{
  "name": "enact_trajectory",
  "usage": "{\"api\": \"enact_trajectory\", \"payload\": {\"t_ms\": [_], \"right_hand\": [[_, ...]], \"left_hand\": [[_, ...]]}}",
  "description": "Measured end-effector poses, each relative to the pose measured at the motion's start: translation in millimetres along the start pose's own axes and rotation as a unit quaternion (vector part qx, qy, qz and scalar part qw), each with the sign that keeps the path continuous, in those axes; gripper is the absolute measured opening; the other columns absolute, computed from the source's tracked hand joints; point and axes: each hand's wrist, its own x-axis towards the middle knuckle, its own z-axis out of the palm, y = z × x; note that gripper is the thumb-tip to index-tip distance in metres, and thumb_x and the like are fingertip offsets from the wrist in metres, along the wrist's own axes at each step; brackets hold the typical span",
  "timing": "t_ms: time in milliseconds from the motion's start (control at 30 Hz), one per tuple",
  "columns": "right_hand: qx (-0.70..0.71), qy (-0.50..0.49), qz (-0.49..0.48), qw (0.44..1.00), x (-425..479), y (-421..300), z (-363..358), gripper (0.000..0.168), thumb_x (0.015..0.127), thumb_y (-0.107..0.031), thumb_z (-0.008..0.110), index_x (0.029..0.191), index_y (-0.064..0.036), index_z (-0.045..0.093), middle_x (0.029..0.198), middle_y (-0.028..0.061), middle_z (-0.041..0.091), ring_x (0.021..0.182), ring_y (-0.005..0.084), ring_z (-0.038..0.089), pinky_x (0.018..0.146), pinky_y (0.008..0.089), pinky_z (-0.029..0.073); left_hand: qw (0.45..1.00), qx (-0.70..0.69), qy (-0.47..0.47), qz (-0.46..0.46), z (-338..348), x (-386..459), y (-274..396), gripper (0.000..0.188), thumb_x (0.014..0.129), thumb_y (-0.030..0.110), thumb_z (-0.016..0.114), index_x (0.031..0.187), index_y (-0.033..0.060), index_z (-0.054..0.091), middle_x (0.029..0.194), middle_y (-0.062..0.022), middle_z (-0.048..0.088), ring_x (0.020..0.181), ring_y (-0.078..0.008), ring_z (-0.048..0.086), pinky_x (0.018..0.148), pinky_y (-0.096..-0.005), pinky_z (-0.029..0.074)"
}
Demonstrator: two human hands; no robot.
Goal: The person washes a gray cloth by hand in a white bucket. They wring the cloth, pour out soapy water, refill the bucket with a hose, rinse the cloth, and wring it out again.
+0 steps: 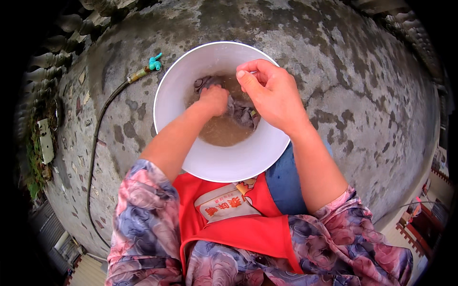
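A large white basin (214, 162) stands before me, with brown, murky water (225, 137) in its bottom. Wet grey cloth (243, 115) lies bunched in that water, with a small yellowish patch near its right end. My left hand (214, 100) reaches down into the basin and grips the cloth; its fingertips are partly hidden. Above the basin's right side, my right hand (270, 91) is raised clear of the water. Its fingers are curled, and the thumb tip is close to the index finger. Whether something small sits between them I cannot tell.
A dark hose (96, 139) with a turquoise tap (154, 64) at its end lies left of the basin on the stained concrete floor (372, 107). Stone balusters (53, 59) line the far left edge. A red apron (243, 234) with printed writing covers my lap.
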Motion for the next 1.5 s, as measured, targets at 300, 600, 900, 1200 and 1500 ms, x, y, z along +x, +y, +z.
{"api": "enact_trajectory", "payload": {"t_ms": [300,600,900,1200,1500], "right_hand": [[0.188,0.008,0.409,0.893,-12.6,-17.3,20.4,0.065,0.088,-0.056,0.048,0.118,0.001,0.052,0.095,0.0189,0.063,0.087,0.0237,0.062,0.074,0.0359,0.051],[0.585,-0.107,0.455,0.662,-23.2,0.6,28.3,0.093,0.074,-0.078,0.042,0.134,-0.006,0.038,0.121,0.0140,0.052,0.106,0.0308,0.056,0.081,0.0401,0.054],[0.682,-0.202,0.311,0.630,-67.0,-97.2,-12.1,0.106,0.060,-0.078,0.052,0.136,-0.006,0.037,0.129,0.0106,0.050,0.117,0.0266,0.051,0.100,0.0396,0.041],[0.711,-0.089,0.386,0.581,-77.3,-195.7,-20.7,0.049,0.080,-0.025,0.064,0.124,-0.010,0.049,0.112,0.0085,0.058,0.102,0.0249,0.057,0.086,0.0396,0.048],[0.915,0.030,0.284,0.285,-82.0,-191.6,31.9,0.048,0.080,-0.029,0.062,0.124,-0.017,0.049,0.114,0.0109,0.053,0.092,0.0231,0.054,0.066,0.0294,0.048]], "left_hand": [[0.914,-0.377,0.131,0.068,-175.3,-160.8,-6.8,0.039,0.068,-0.010,0.058,0.106,-0.0014,0.055,0.123,-0.0194,0.054,0.111,-0.0365,0.054,0.089,-0.0383,0.047],[0.802,-0.547,-0.051,0.235,-241.8,-257.2,60.7,0.039,0.066,-0.014,0.056,0.102,-0.0015,0.051,0.130,-0.0208,0.050,0.117,-0.0363,0.052,0.092,-0.0354,0.044],[0.608,-0.793,0.037,-0.036,-336.0,-231.0,48.1,0.058,0.088,0.011,0.060,0.136,0.0070,0.028,0.104,-0.0111,0.061,0.090,-0.0184,0.062,0.080,-0.0333,0.052],[0.475,-0.844,-0.061,-0.243,-194.2,-184.5,-7.9,0.080,0.081,0.069,0.048,0.133,0.0090,0.040,0.123,-0.0076,0.052,0.107,-0.0218,0.052,0.087,-0.0403,0.043],[0.103,-0.968,-0.228,-0.034,-213.9,-192.2,49.1,0.082,0.078,0.071,0.049,0.126,0.0044,0.048,0.111,-0.0121,0.059,0.102,-0.0264,0.058,0.082,-0.0384,0.050]]}}
